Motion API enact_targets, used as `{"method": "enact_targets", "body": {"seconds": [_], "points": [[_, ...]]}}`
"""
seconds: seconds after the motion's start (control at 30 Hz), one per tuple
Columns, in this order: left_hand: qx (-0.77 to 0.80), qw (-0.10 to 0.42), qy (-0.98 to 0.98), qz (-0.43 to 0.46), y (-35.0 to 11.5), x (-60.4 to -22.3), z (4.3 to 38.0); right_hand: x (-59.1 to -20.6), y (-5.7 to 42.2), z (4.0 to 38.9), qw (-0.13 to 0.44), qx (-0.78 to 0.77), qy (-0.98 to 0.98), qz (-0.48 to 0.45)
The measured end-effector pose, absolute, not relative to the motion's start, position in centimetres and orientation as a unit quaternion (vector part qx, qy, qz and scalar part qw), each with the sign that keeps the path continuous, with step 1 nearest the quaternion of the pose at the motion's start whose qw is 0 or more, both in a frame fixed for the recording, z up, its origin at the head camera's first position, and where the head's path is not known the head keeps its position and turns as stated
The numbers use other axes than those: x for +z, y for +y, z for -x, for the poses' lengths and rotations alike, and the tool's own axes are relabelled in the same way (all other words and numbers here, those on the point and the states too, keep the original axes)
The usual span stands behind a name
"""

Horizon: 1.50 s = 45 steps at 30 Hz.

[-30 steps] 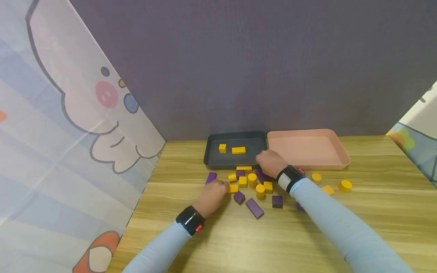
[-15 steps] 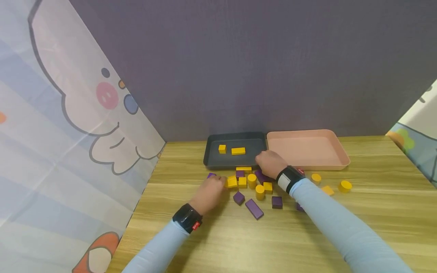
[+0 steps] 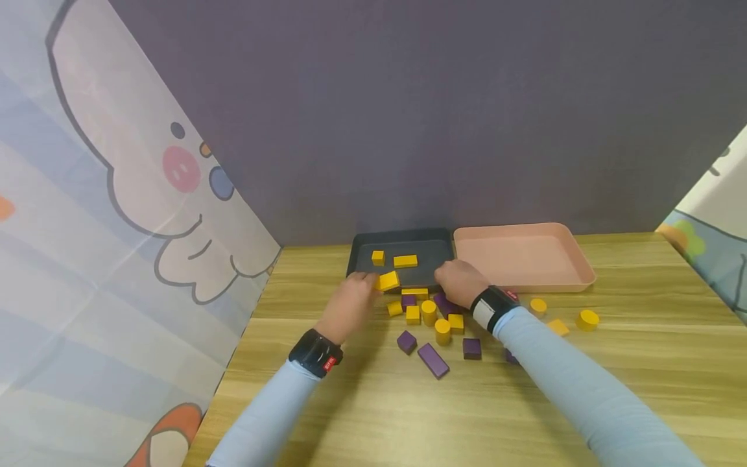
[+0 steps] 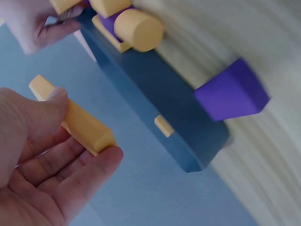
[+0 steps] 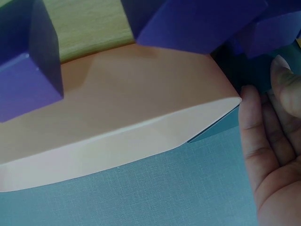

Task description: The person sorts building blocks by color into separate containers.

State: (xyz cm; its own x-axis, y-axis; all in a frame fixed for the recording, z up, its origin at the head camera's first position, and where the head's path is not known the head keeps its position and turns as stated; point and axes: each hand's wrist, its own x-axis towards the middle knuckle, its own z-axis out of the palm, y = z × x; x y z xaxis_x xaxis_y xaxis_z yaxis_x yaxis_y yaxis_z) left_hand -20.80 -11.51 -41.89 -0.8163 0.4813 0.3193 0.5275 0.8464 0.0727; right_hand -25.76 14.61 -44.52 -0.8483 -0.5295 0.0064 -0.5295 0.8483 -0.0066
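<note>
My left hand [image 3: 348,305] pinches a yellow rectangular block [image 4: 87,120] between thumb and fingertips, raised at the front rim of the dark grey tray [image 3: 358,240]. Inside that tray lie a yellow cube [image 3: 378,258] and a flat yellow bar [image 3: 405,261]. At the tray's front right corner, my right hand [image 3: 463,282] holds the rim, thumb opposite the fingers in the right wrist view. Beside it lies a purple block [image 3: 445,305]. Yellow cylinders [image 3: 428,313], a yellow cube [image 3: 413,316] and a purple cube [image 3: 406,342] lie in front of the tray.
A pink tray [image 3: 525,285] stands against the dark one, along the grey back panel [image 3: 373,130]. Loose yellow cylinders [image 3: 587,320] and a flat yellow block [image 3: 557,327] lie at the right. A long purple block [image 3: 433,360] lies nearer on the wooden table [image 3: 443,421].
My left hand has lifted the yellow rectangular block off the table and carried it forward and slightly left to the dark tray's front rim. The right hand stays at the tray's corner.
</note>
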Motion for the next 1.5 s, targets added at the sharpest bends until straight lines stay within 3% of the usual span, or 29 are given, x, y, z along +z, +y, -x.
{"method": "enact_targets", "body": {"seconds": [0.4, 0.73, 1.0, 1.33, 1.5], "points": [[-0.172, 0.154, -0.949, 0.214, -9.6, -40.3, 24.0, -44.6, 14.6, 25.6, 0.007, 0.003, -0.963, -0.27], [-0.186, 0.15, -0.954, 0.181, -9.1, -42.3, 26.8, -44.5, 14.6, 25.6, 0.008, 0.001, -0.963, -0.268], [-0.174, 0.08, -0.969, 0.154, -10.2, -44.8, 28.2, -44.6, 14.5, 25.5, 0.001, 0.004, -0.963, -0.268], [-0.178, 0.007, -0.975, 0.132, -11.0, -45.3, 29.2, -44.7, 14.4, 25.5, -0.003, 0.007, -0.964, -0.264], [-0.161, -0.001, -0.978, 0.132, -11.1, -45.5, 29.5, -44.8, 14.4, 25.4, -0.003, 0.01, -0.966, -0.259]]}}
